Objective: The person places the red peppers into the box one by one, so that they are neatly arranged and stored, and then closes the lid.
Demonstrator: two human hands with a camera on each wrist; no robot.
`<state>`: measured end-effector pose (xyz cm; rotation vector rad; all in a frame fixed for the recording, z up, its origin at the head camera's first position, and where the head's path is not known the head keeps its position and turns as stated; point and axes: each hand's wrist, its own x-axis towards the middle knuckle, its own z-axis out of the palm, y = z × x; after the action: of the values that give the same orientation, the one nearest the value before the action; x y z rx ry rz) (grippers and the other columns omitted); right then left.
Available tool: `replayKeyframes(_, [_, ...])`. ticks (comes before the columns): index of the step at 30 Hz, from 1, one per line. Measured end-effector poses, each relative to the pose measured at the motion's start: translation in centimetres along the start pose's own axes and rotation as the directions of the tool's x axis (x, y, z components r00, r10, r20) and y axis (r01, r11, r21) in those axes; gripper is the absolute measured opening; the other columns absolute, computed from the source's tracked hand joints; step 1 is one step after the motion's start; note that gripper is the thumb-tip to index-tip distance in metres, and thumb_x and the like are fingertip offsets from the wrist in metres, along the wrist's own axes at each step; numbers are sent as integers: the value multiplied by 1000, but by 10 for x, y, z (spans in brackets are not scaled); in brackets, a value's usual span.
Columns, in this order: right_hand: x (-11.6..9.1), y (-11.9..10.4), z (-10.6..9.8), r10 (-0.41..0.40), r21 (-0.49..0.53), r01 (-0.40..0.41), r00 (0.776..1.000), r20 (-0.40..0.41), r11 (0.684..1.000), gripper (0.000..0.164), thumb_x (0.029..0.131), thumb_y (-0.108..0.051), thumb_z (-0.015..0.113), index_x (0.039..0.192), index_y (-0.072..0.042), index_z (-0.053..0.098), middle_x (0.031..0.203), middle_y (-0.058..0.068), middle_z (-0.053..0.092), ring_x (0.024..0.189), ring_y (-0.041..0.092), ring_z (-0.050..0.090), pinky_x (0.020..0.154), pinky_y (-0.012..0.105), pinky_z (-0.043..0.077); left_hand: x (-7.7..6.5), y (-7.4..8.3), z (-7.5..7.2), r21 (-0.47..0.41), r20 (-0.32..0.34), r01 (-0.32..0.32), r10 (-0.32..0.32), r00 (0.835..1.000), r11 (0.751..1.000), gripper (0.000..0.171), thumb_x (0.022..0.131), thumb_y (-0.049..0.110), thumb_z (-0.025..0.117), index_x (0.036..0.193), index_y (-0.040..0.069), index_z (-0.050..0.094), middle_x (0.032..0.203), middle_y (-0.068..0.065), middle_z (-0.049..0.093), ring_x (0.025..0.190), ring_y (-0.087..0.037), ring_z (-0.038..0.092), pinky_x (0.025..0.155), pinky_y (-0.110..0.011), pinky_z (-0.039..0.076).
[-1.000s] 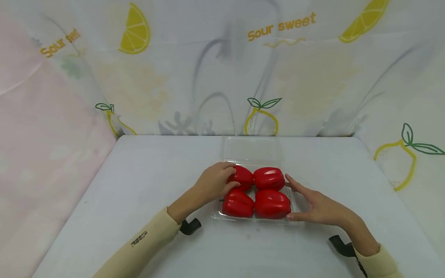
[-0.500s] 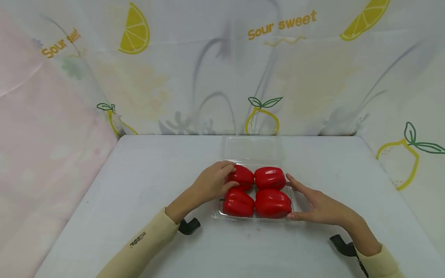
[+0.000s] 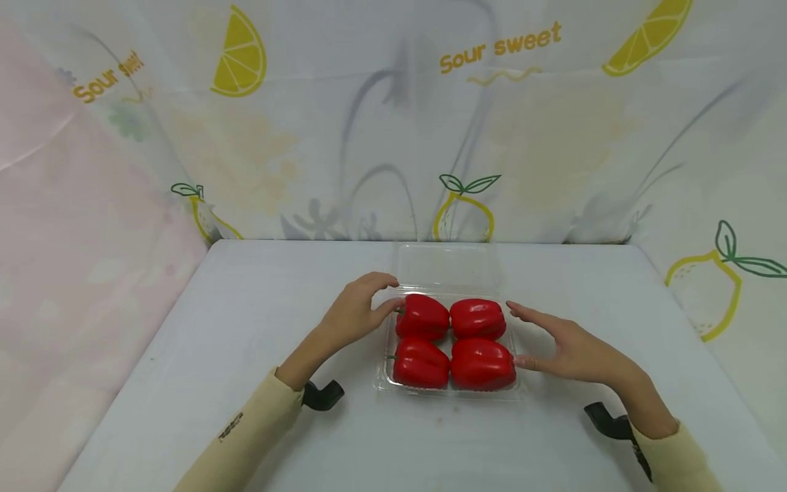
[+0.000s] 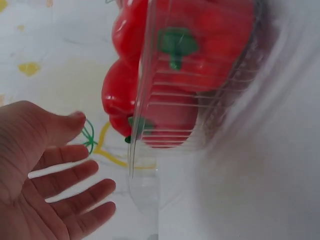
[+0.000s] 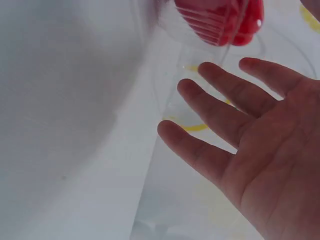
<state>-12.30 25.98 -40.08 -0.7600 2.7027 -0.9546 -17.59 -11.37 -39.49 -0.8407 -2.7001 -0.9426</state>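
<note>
Several red bell peppers fill a clear plastic clamshell box (image 3: 384,383) in two rows on the table. The back left pepper (image 3: 423,318) and front left pepper (image 3: 421,363) have green stems pointing left. To their right lie the back right pepper (image 3: 477,318) and front right pepper (image 3: 482,364). My left hand (image 3: 359,307) is at the box's back left corner, fingers extended; the left wrist view shows its palm (image 4: 30,165) holding nothing, apart from the box wall. My right hand (image 3: 578,348) spreads its fingers beside the box's right side, also holding nothing.
The box's clear lid (image 3: 447,265) lies folded back toward the far table edge. A white table (image 3: 277,287) surrounds the box, and a printed cloth (image 3: 381,123) with lemon drawings stands behind it. Black curved mounts (image 3: 324,396) sit at both wrists.
My left hand has let go of the back left pepper and drawn back to the left, uncovering its stem. My right hand has lifted slightly away from the box's right side.
</note>
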Motion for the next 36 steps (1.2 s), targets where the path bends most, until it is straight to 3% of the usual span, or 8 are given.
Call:
replayKeyframes(3, [7, 2, -8, 10, 1, -10, 1000, -20, 1000, 79, 88, -39, 74, 151, -8, 37, 143, 18, 50, 126, 40, 50, 91, 63, 47, 2, -7, -1, -48, -4, 123, -123, 992, 991, 37, 91, 19, 72, 122, 2, 62, 120, -13, 65, 103, -28, 65, 86, -42, 56])
replayKeyframes(8, [25, 8, -19, 78, 1, -78, 993, -86, 997, 71, 93, -33, 69, 149, -3, 37, 135, 21, 55, 119, 39, 56, 90, 59, 50, 8, -20, 2, -158, 35, 324, -323, 946, 933, 46, 94, 23, 68, 132, 0, 54, 128, -19, 62, 103, -31, 67, 80, -43, 58])
replayKeyframes(11, [36, 12, -22, 113, 38, -109, 986, -123, 993, 67, 95, -29, 66, 147, 1, 38, 131, 24, 58, 115, 40, 60, 89, 55, 51, 12, -25, 7, -274, 65, 404, -402, 913, 873, 52, 96, 25, 66, 136, -2, 48, 128, -19, 61, 102, -31, 67, 78, -40, 58])
replayKeyframes(14, [46, 16, -23, 141, 80, -130, 980, -141, 988, 62, 97, -27, 63, 145, 5, 40, 126, 24, 61, 111, 41, 61, 86, 53, 53, 17, -30, 12, -411, 97, 458, -462, 882, 788, 56, 96, 25, 66, 139, -3, 44, 128, -20, 61, 99, -29, 69, 77, -37, 58])
replayKeyframes(19, [62, 25, -23, 223, 245, -192, 970, -102, 950, 61, 98, -24, 61, 144, 9, 38, 124, 28, 61, 109, 41, 63, 83, 47, 56, 25, -33, 18, -585, 133, 499, -531, 837, 639, 55, 96, 17, 66, 141, -5, 42, 126, -23, 61, 97, -30, 70, 79, -37, 58])
replayKeyframes(28, [81, 34, -21, 341, 523, -304, 940, 26, 796, 63, 99, -22, 60, 147, 8, 32, 132, 31, 54, 115, 38, 60, 91, 43, 52, 31, -35, 20, -742, 185, 513, -603, 776, 432, 49, 95, 5, 65, 139, -7, 47, 118, -24, 64, 95, -26, 70, 76, -36, 58])
replayKeyframes(32, [85, 34, -20, 355, 586, -309, 934, 40, 749, 62, 99, -21, 59, 147, 9, 33, 132, 30, 55, 116, 34, 61, 93, 42, 50, 30, -37, 20, -761, 204, 517, -612, 764, 392, 49, 94, 5, 65, 139, -6, 48, 118, -23, 65, 95, -24, 70, 78, -36, 58])
replayKeyframes(36, [87, 34, -20, 363, 631, -307, 931, 43, 713, 62, 99, -19, 59, 147, 9, 32, 133, 30, 54, 108, 22, 65, 94, 37, 50, 30, -38, 19, -761, 209, 516, -605, 768, 392, 49, 94, 6, 65, 138, -5, 48, 118, -23, 64, 96, -25, 69, 80, -36, 57])
